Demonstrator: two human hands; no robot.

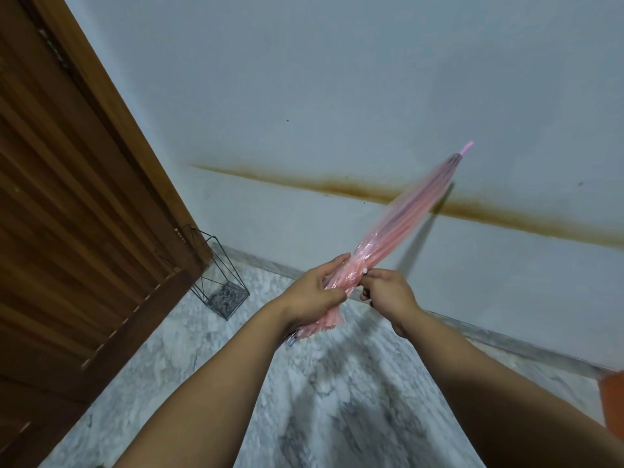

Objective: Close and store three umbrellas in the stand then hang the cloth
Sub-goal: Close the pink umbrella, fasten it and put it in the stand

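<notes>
A folded pink translucent umbrella (pixel 401 224) slants up to the right in front of me, its tip near the wall. My left hand (pixel 317 292) grips the bunched canopy near its lower end. My right hand (pixel 388 288) pinches the small strap with a white snap right beside it. The handle end is mostly hidden behind my left wrist. A black wire umbrella stand (pixel 216 278) sits on the floor in the corner by the door, with no umbrella in it.
A brown wooden door (pixel 74 214) fills the left side. The pale wall (pixel 337 96) ahead carries a rust-coloured stain band. The floor is grey-white marble (pixel 337 400). An orange object (pixel 613 400) shows at the right edge.
</notes>
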